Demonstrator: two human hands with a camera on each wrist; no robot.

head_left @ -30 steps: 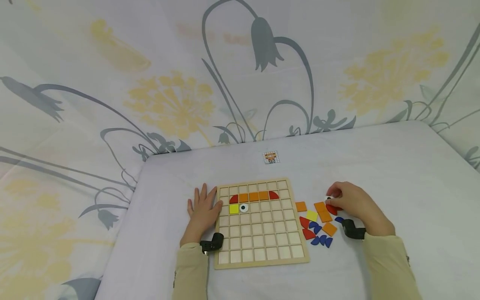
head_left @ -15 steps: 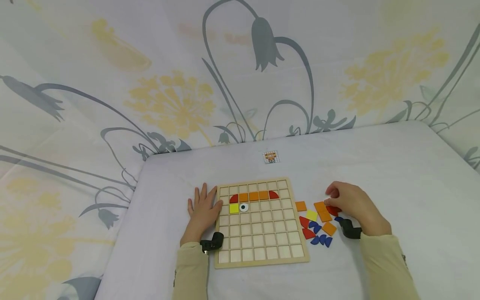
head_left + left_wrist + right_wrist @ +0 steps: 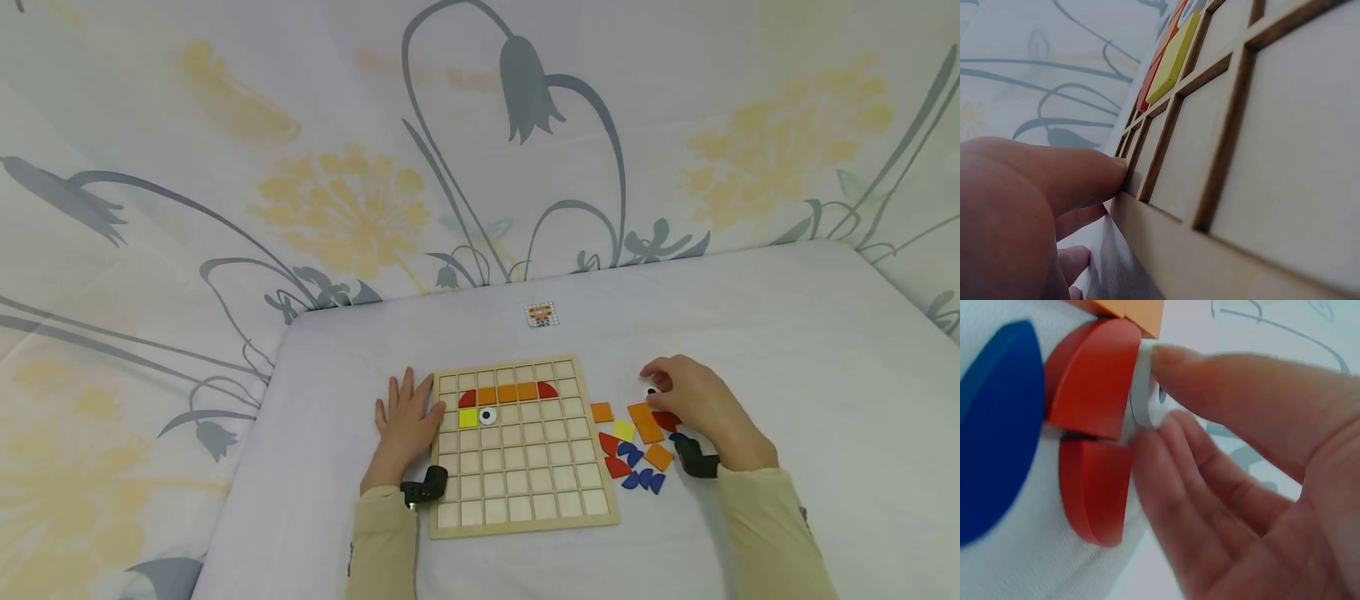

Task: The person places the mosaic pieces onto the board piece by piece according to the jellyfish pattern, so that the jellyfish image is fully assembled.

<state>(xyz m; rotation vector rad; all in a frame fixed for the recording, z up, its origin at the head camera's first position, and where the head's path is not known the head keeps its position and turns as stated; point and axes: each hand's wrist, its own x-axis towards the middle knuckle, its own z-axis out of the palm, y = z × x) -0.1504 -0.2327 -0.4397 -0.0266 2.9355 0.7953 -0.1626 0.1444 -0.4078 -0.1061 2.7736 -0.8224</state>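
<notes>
My left hand (image 3: 406, 425) lies flat with spread fingers at the left edge of the wooden grid board (image 3: 448, 529), its thumb (image 3: 1094, 172) on the frame. On the board sit two red quarter-round tiles with orange square tiles (image 3: 507, 393) between them. Below that row are a yellow square tile (image 3: 468, 417) and a white eye tile (image 3: 488, 415). Right of the board, my right hand (image 3: 701, 404) pinches another white eye tile (image 3: 1142, 387) between thumb and fingers. Two red quarter-round tiles (image 3: 1100, 381) lie right beside it; the hand partly hides them in the head view.
Loose tiles lie between the board and my right hand: orange squares (image 3: 646, 423), a yellow square (image 3: 623, 431), red quarter-rounds (image 3: 617, 467) and several blue half-rounds (image 3: 646, 479). A small patterned card (image 3: 542, 314) lies behind the board. A floral curtain (image 3: 480, 167) backs the white surface.
My right hand has shifted slightly left and away from me, with the eye tile showing again between its fingers. The left hand and the board have stayed put.
</notes>
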